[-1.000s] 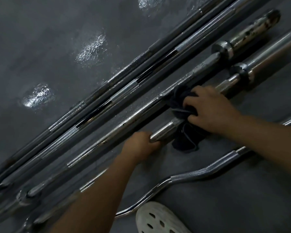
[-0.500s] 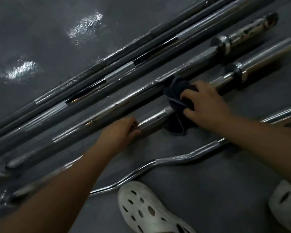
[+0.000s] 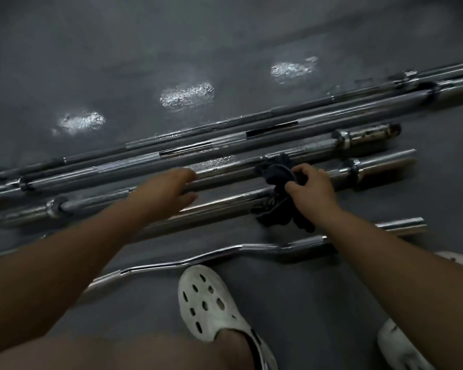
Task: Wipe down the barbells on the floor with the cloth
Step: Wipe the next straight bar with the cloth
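Several steel barbells lie side by side on the dark floor. My right hand [image 3: 312, 190] grips a dark cloth [image 3: 273, 173] bunched over the shaft of a chrome barbell [image 3: 225, 202], just left of its collar [image 3: 356, 169]. The cloth also reaches the neighbouring barbell [image 3: 225, 166] behind it and hangs down to the floor in front. My left hand [image 3: 166, 190] hovers over the chrome barbell's shaft farther left, blurred, with fingers and thumb spread and nothing held.
Two longer bars [image 3: 198, 148] lie farther back. A bent curl bar [image 3: 225, 251] lies nearest me, right by my left white clog [image 3: 209, 300]. My right clog [image 3: 396, 345] is at the lower right. Bare grey floor with light glare stretches beyond the bars.
My left hand has let go of the chrome barbell's shaft and opened above it. My right hand keeps hold of the cloth on the bar. The view has swung, so the bars now run nearly level.
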`<state>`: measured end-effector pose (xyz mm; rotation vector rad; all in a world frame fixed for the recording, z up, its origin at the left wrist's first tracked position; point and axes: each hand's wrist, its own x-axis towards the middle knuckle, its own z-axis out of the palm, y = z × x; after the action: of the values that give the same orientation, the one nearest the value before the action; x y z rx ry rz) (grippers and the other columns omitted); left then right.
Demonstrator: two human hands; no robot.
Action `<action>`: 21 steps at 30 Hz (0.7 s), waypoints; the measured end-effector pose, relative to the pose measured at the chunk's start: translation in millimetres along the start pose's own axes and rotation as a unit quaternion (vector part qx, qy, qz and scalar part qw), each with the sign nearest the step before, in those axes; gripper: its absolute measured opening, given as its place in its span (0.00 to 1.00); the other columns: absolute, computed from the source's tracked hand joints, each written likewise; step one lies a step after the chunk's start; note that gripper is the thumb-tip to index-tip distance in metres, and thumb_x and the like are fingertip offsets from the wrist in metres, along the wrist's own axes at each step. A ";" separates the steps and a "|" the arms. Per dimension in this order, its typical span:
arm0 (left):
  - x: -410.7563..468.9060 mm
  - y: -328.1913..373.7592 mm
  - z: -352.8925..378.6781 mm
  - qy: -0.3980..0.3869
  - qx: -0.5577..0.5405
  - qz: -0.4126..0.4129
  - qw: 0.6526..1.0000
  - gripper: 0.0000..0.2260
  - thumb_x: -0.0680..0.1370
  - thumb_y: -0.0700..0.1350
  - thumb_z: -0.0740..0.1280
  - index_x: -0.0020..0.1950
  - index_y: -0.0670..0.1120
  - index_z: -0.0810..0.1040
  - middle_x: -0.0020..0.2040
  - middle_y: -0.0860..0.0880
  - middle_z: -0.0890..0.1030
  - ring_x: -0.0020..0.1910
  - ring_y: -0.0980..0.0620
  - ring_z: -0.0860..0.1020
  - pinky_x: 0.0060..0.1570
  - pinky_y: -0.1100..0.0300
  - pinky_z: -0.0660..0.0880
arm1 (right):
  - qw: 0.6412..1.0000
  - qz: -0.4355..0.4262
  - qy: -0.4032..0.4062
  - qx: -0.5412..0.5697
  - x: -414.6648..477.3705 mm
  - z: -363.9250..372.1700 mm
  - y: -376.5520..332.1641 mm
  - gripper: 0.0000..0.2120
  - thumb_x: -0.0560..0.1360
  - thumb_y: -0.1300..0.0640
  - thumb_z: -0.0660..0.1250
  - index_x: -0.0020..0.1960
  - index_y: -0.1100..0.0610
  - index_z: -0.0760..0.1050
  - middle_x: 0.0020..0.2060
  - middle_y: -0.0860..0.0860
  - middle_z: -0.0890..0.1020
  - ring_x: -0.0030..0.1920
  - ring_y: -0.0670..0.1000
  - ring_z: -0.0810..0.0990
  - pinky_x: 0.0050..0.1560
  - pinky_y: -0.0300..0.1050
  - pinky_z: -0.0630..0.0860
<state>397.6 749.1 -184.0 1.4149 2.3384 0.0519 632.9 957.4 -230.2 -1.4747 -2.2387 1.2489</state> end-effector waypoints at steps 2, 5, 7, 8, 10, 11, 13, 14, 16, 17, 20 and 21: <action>-8.8 6.8 -7.0 0.019 -0.011 0.009 1.000 0.17 0.77 0.54 0.67 0.63 0.50 0.73 0.59 0.48 0.77 0.56 0.46 0.78 0.55 0.50 0.76 | 1.000 0.009 0.015 0.024 -14.6 -0.1 0.8 0.13 0.75 0.57 0.70 0.59 0.52 0.77 0.59 0.56 0.73 0.50 0.53 0.76 0.57 0.44 0.73; -28.8 17.5 -11.0 0.026 -0.013 0.033 0.999 0.17 0.78 0.54 0.67 0.64 0.49 0.73 0.60 0.48 0.77 0.56 0.47 0.77 0.52 0.56 0.73 | 0.999 0.006 0.030 0.039 -39.1 -1.1 -1.0 0.11 0.74 0.58 0.71 0.56 0.51 0.77 0.60 0.57 0.74 0.51 0.53 0.77 0.57 0.44 0.74; -43.5 22.9 -11.4 0.029 0.006 0.048 0.998 0.17 0.78 0.53 0.67 0.65 0.49 0.72 0.61 0.49 0.76 0.57 0.49 0.76 0.48 0.61 0.67 | 0.999 -0.001 0.032 0.035 -52.9 -5.0 -7.1 0.09 0.73 0.58 0.71 0.52 0.50 0.76 0.58 0.57 0.75 0.51 0.53 0.78 0.56 0.45 0.75; -50.3 24.6 -11.8 0.036 0.010 0.049 0.998 0.18 0.78 0.54 0.67 0.65 0.49 0.72 0.62 0.50 0.76 0.57 0.49 0.76 0.48 0.61 0.65 | 0.999 -0.005 0.033 0.033 -57.3 -8.2 -11.5 0.09 0.73 0.58 0.71 0.52 0.49 0.76 0.57 0.57 0.77 0.51 0.54 0.78 0.57 0.46 0.76; -61.1 28.5 -11.5 0.048 -0.002 0.040 0.998 0.18 0.78 0.54 0.67 0.66 0.50 0.71 0.63 0.50 0.76 0.57 0.49 0.76 0.48 0.60 0.67 | 0.999 -0.004 0.036 0.029 -63.9 -17.3 -19.6 0.11 0.72 0.56 0.71 0.54 0.49 0.77 0.57 0.56 0.78 0.51 0.54 0.79 0.57 0.48 0.77; -65.1 30.5 -10.7 0.054 -0.017 0.031 0.998 0.19 0.78 0.54 0.67 0.66 0.50 0.71 0.63 0.50 0.76 0.57 0.49 0.76 0.50 0.59 0.69 | 0.999 -0.004 0.039 0.028 -64.6 -22.4 -24.0 0.12 0.72 0.56 0.71 0.54 0.49 0.77 0.57 0.56 0.78 0.51 0.54 0.80 0.56 0.48 0.77; -73.2 35.8 -8.7 0.059 -0.058 0.008 0.997 0.20 0.77 0.54 0.68 0.67 0.50 0.71 0.63 0.49 0.76 0.58 0.50 0.76 0.55 0.56 0.73 | 0.998 -0.007 0.046 0.031 -64.2 -32.6 -32.4 0.11 0.73 0.55 0.71 0.55 0.50 0.77 0.57 0.57 0.78 0.51 0.55 0.79 0.53 0.46 0.75; -77.1 38.7 -9.5 0.060 -0.077 -0.006 0.995 0.21 0.77 0.54 0.69 0.68 0.50 0.70 0.64 0.49 0.76 0.59 0.50 0.77 0.57 0.55 0.74 | 0.998 -0.009 0.049 0.036 -62.8 -37.5 -35.5 0.11 0.74 0.55 0.70 0.56 0.51 0.77 0.57 0.56 0.78 0.51 0.55 0.79 0.53 0.47 0.76; -86.4 44.3 -14.1 0.060 -0.105 -0.029 0.992 0.24 0.76 0.53 0.70 0.70 0.50 0.70 0.66 0.49 0.76 0.61 0.50 0.77 0.60 0.53 0.74 | 0.998 -0.019 0.050 0.044 -60.5 -46.6 -38.4 0.10 0.75 0.56 0.69 0.56 0.51 0.76 0.56 0.55 0.79 0.52 0.54 0.79 0.53 0.47 0.76; -91.0 46.5 -17.7 0.063 -0.110 -0.037 0.991 0.25 0.76 0.53 0.70 0.71 0.49 0.69 0.67 0.49 0.76 0.61 0.50 0.76 0.62 0.52 0.73 | 0.997 -0.024 0.049 0.047 -60.3 -50.1 -38.8 0.10 0.76 0.56 0.69 0.56 0.51 0.76 0.55 0.53 0.79 0.51 0.54 0.78 0.52 0.47 0.75; -102.9 55.2 -28.4 0.084 -0.116 -0.056 0.988 0.25 0.76 0.53 0.70 0.71 0.49 0.69 0.67 0.50 0.75 0.61 0.50 0.76 0.62 0.52 0.74 | 0.997 -0.030 0.041 0.057 -58.4 -53.7 -36.3 0.08 0.76 0.56 0.68 0.53 0.48 0.74 0.56 0.53 0.78 0.50 0.53 0.78 0.51 0.47 0.75; -104.7 58.4 -31.6 0.088 -0.124 -0.056 0.987 0.25 0.76 0.53 0.70 0.70 0.50 0.70 0.66 0.51 0.75 0.60 0.51 0.77 0.61 0.52 0.74 | 0.997 -0.030 0.040 0.056 -56.6 -53.1 -34.4 0.08 0.75 0.55 0.68 0.53 0.48 0.74 0.57 0.54 0.78 0.50 0.53 0.78 0.53 0.48 0.76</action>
<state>477.7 693.2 -107.6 1.2000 2.4466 0.4378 667.1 934.2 -156.1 -1.3814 -2.1101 1.2528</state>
